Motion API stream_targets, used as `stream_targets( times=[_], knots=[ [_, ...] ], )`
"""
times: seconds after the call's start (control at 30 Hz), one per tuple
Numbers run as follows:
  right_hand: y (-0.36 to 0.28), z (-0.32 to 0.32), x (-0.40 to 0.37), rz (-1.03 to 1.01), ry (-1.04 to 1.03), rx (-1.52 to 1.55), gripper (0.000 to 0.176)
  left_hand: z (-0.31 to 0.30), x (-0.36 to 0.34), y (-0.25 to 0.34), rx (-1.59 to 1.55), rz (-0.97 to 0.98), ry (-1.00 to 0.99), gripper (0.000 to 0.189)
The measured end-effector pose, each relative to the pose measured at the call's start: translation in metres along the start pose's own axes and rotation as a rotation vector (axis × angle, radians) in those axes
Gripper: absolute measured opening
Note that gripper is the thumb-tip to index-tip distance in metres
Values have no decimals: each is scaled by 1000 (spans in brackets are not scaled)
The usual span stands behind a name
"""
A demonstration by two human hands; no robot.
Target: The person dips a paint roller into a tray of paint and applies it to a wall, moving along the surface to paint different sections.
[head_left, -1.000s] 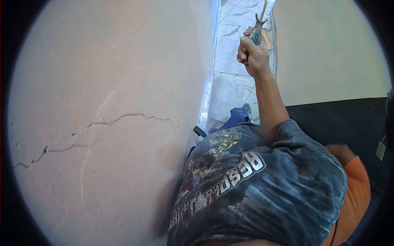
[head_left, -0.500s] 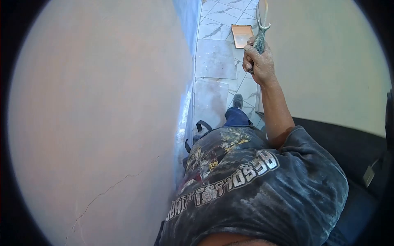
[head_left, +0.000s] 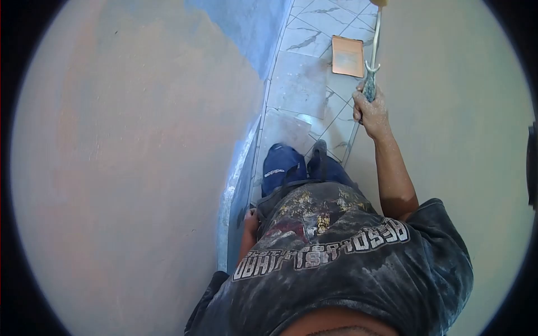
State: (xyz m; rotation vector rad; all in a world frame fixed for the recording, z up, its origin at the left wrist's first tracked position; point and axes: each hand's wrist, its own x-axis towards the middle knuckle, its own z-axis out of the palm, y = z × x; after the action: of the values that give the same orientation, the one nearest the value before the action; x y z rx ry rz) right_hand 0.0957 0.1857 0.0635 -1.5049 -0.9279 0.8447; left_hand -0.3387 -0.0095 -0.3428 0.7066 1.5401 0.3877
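My right hand (head_left: 372,116), dusted with white, is closed around the handle of a paint roller (head_left: 370,87). Its metal rod runs up to a yellowish roller head, partly cut off at the top edge. Low beside my left hip, close to the wall, is my left hand (head_left: 250,215); its fingers are too small and covered to read. A shallow tray (head_left: 348,66) with peach-coloured paint lies on the floor, just beyond my right hand.
A large wall (head_left: 140,145) on the left has a pinkish-beige coat, with a blue area (head_left: 246,28) near the far corner. Another pale wall (head_left: 454,123) stands close on the right. Dusty sheets (head_left: 297,84) cover part of the marbled tile floor (head_left: 314,25) between them.
My body has turned and both legs now show. The right hand with the roller sits lower and farther right in view. My left hand has appeared, and more blue wall shows.
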Motion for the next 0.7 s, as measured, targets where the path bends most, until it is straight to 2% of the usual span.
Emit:
stream_targets(
  times=[0.07,0.13,0.2,0.23,0.3,0.33,0.4,0.43,0.5,0.57,0.63,0.67,0.7],
  knots=[
    [27,-8,4,41,-3,-151,16,5,-56,91,10,5,67,28],
    [59,-7,8,60,24,-182,16,6,-20,97,-42,84,70,27],
    [95,-8,3,88,44,-219,16,15,-1,134,121,141,36,25],
    [88,-25,18,118,23,-321,17,31,-10,161,123,129,49,25],
    [118,-34,24,115,18,-437,18,60,14,168,496,757,92,26],
    [138,-37,24,143,1,-500,20,74,21,167,495,752,89,26],
    [167,-43,25,179,-18,-561,22,96,20,176,643,1174,-54,22],
    [178,-47,27,143,-49,-634,23,97,19,176,645,1167,-56,22],
    [185,-61,38,119,-98,-698,24,103,-2,180,674,1028,-216,18],
    [201,-66,47,136,-204,-703,28,106,-16,173,626,922,-186,15],
    [213,-67,58,131,-265,-766,30,111,-32,172,560,686,-163,17],
    [218,-68,68,115,-305,-827,33,118,-37,173,552,675,-143,17],
    [215,-79,86,117,-335,-805,33,133,-54,189,587,532,-107,18]
  ],
)
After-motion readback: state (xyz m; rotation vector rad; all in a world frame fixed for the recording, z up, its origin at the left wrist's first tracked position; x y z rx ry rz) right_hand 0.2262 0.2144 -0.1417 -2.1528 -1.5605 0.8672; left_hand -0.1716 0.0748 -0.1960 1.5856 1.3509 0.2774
